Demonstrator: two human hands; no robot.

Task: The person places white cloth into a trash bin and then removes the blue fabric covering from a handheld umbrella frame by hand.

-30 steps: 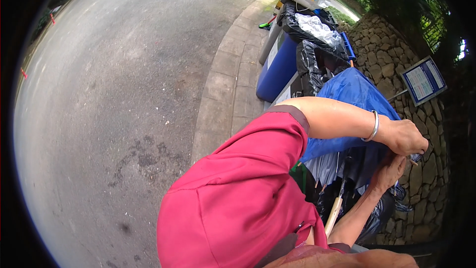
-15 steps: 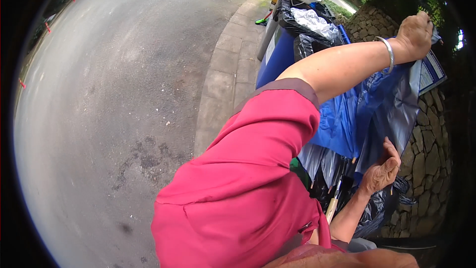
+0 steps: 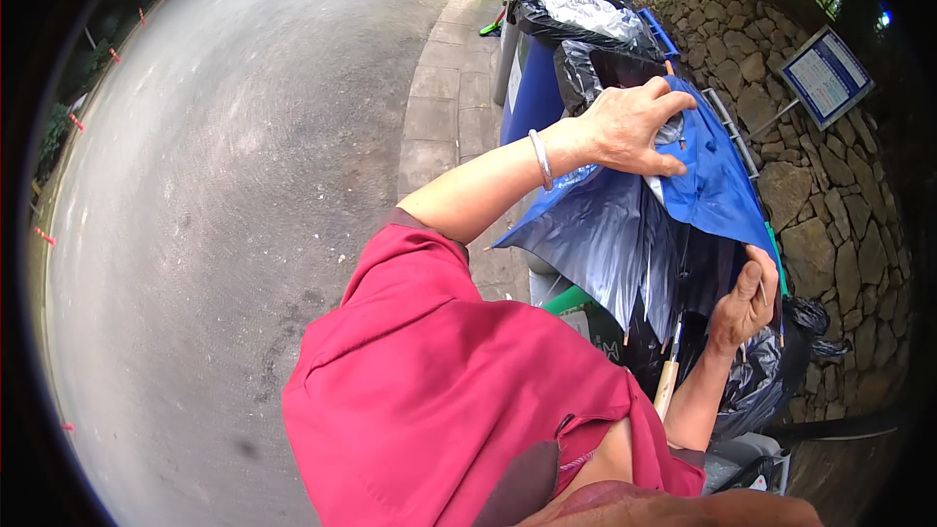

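Note:
A blue umbrella [image 3: 722,171] with a silvery underside is partly spread in front of me, its canopy folded and sagging. Its metal shaft runs down to a pale handle [image 3: 666,388] near my right forearm. My left hand [image 3: 625,129], a bracelet on its wrist, lies over the top of the canopy with thumb and fingers apart. Beside the canopy's lower right edge, my right hand [image 3: 748,304] is closed on the fabric and a thin rib end. Part of its fingers are hidden behind the cloth.
Behind the umbrella stands a blue bin [image 3: 535,88] lined with a black bag [image 3: 532,15]. Black plastic bags [image 3: 756,395] lie below my right hand. A stone wall [image 3: 800,195] with a sign board [image 3: 827,76] rises on the right. Left are a paved kerb [image 3: 429,117] and grey road [image 3: 215,215].
My left hand has come down and left from the far right onto the canopy, its fingers spreading. My right hand has risen slightly and closed on the canopy edge. The view has shifted.

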